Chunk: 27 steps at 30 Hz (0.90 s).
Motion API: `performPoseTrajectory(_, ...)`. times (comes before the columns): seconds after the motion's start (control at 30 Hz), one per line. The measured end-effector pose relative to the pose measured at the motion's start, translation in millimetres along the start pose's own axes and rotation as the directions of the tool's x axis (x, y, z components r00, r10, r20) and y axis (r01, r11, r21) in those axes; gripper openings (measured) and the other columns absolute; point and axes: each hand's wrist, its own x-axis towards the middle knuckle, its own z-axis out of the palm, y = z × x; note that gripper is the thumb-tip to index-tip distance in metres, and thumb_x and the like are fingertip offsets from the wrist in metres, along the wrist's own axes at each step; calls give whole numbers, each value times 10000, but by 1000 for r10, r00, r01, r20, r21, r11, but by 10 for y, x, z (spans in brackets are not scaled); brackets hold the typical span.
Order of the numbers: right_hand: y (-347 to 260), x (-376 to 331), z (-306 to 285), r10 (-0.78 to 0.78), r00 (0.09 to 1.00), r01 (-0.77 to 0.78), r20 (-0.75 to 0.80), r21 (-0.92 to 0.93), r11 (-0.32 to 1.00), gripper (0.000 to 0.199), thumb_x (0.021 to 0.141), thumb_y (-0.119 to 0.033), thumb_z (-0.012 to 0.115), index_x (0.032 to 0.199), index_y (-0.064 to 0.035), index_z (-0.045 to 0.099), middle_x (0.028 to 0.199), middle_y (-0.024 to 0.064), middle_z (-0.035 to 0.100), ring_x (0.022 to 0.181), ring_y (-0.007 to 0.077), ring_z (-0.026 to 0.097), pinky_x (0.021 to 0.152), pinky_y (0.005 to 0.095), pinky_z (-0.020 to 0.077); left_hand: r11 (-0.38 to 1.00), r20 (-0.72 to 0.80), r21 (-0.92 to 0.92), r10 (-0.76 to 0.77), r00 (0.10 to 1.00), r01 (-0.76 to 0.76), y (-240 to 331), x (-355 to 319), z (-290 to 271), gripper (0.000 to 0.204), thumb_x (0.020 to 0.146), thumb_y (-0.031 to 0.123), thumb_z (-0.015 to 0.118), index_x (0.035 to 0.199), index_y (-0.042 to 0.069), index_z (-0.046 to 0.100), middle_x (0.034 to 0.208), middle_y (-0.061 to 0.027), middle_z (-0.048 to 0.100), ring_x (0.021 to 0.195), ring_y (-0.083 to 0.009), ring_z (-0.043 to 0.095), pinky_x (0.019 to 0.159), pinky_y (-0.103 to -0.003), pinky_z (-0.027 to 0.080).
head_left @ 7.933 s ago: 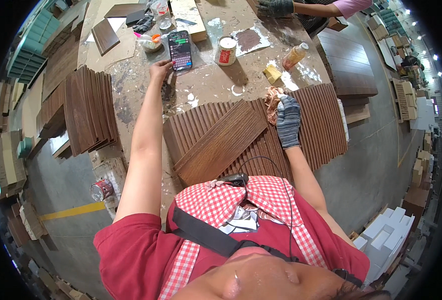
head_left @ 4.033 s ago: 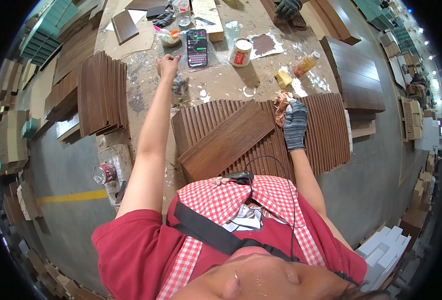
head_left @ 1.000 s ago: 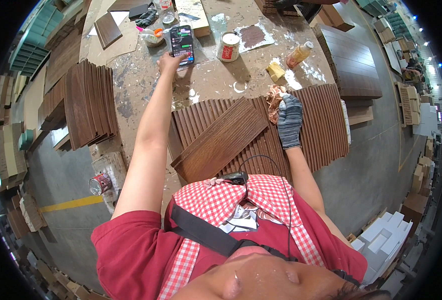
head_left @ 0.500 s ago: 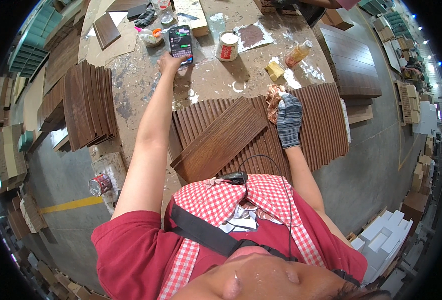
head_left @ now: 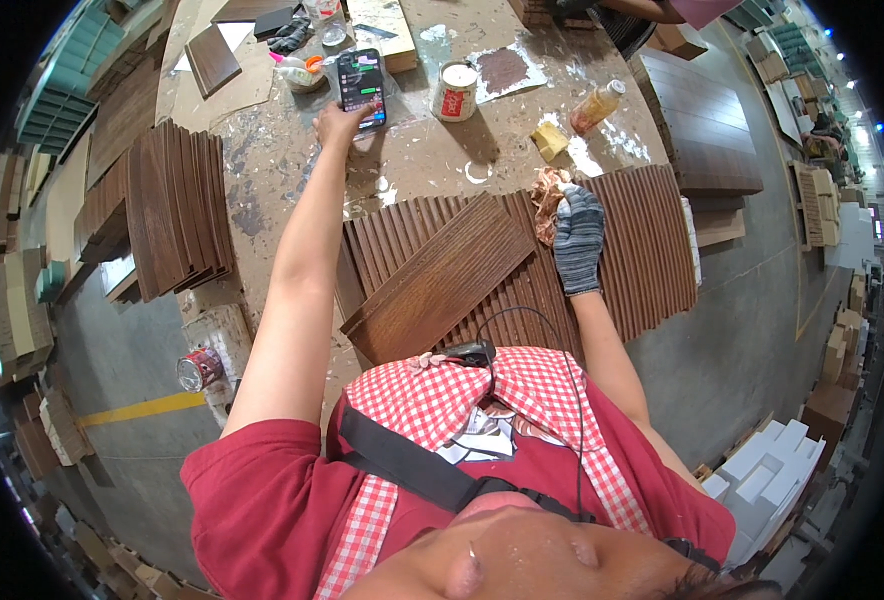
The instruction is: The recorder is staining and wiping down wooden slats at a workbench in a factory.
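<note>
My bare left hand reaches far across the stained workbench and its fingers touch the lit screen of a smartphone lying flat there. My right hand, in a grey knit glove, presses a brownish rag onto a row of dark brown wooden slats laid side by side. A flat brown wooden board lies diagonally on top of the slats, close to my chest.
A red-and-white can, a yellow sponge and a plastic bottle stand beyond the slats. A stack of dark slats rests at the bench's left. Another person's arm works at the far edge. A paint can sits low at the left.
My left hand stays stretched out at the phone, shifting only slightly over it. The gloved right hand has kept the rag on the same spot of the slats.
</note>
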Motion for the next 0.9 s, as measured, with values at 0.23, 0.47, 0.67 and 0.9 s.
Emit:
performPoseTrajectory(0.23, 1, 2, -1, -19, 1000, 18, -7, -14, 1000, 252, 1014, -153, 545, 1227, -35, 612, 1214, 162, 631, 1133, 328, 590, 1026, 451, 450, 997, -9, -64, 42, 999, -43, -152, 102, 88, 746, 586, 591, 894, 1121, 94, 745, 1212, -145, 697, 1247, -362, 519, 1038, -455, 431)
performPoseTrajectory(0.47, 15, -3, 11, -9, 1000, 9, -13, -6, 1000, 232, 1013, -142, 556, 1209, -36, 622, 1211, 159, 632, 1129, 325, 591, 1021, 447, 454, 946, 100, -304, 147, 984, -110, -451, 340, 190, 645, 628, 424, 935, 1127, 65, 740, 1036, -90, 765, 997, -243, 680, 967, -355, 466)
performPoseTrajectory(0.67, 10, 0, 6, -20, 1000, 20, -12, -18, 1000, 239, 1012, -139, 552, 1218, -35, 613, 1205, 163, 627, 1121, 331, 589, 1017, 453, 454, 913, 83, -387, 172, 982, -127, -520, 309, 171, 534, 667, 293, 934, 1104, 53, 743, 990, -58, 775, 889, -152, 713, 936, -306, 476)
performPoseTrajectory(0.9, 18, 5, 14, -51, 999, 50, -20, -28, 998, 252, 1017, -151, 532, 1229, -32, 599, 1208, 170, 624, 1127, 335, 583, 1022, 452, 445, 981, 103, -131, 156, 982, -142, -317, 159, 0, 686, 623, 469, 916, 1128, 45, 727, 1092, -123, 734, 1084, -283, 641, 1006, -401, 457)
